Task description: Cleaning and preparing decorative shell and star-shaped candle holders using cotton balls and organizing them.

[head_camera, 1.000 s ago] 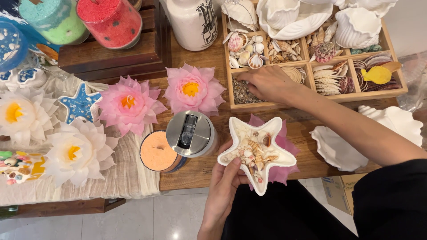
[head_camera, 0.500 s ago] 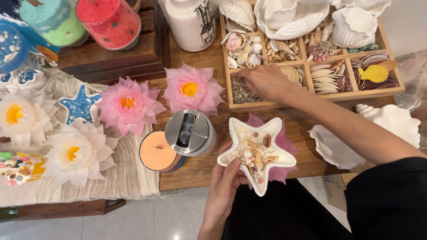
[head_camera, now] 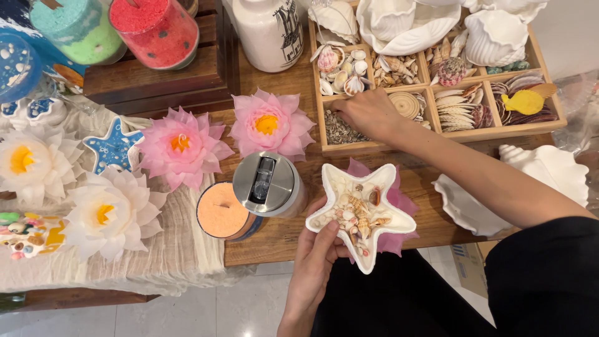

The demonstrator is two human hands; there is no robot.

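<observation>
Head camera, looking straight down over a wooden table (head_camera: pixel 437 234) crowded with craft pieces.

The left hand (head_camera: pixel 315 259) gripped a white star-shaped dish (head_camera: pixel 362 212) by its lower left arm, thumb on the rim and fingers curled beneath, holding it level just past the near table edge, above the person's dark lap. A pink star-shaped piece (head_camera: pixel 399 240) showed beneath it. The dish held a loose heap of small shells, tan, brown and cream, gathered around its middle; the tips of its arms were still bare white.

The right hand (head_camera: pixel 368 112) reached across into a wooden compartment tray (head_camera: pixel 380 146) at the far side of the table. Its fingers were bent down over the near left compartment, which held tiny grey-brown shells (head_camera: pixel 342 132). They looked pinched together, but whether they actually held any shells could not be told.

Judging from this, the step in hand was picking small shells from the tray to fill the dish. The next move would call for a light pinch and a steady carry back, with the dish kept level so nothing slid off.

Nearby lay two pink lotus flowers (head_camera: pixel 271 125), white lotus flowers (head_camera: pixel 109 212), a blue star (head_camera: pixel 112 146), an orange candle (head_camera: pixel 221 212) touching a metal-lidded jar (head_camera: pixel 265 182), and large white shells (head_camera: pixel 399 22).
</observation>
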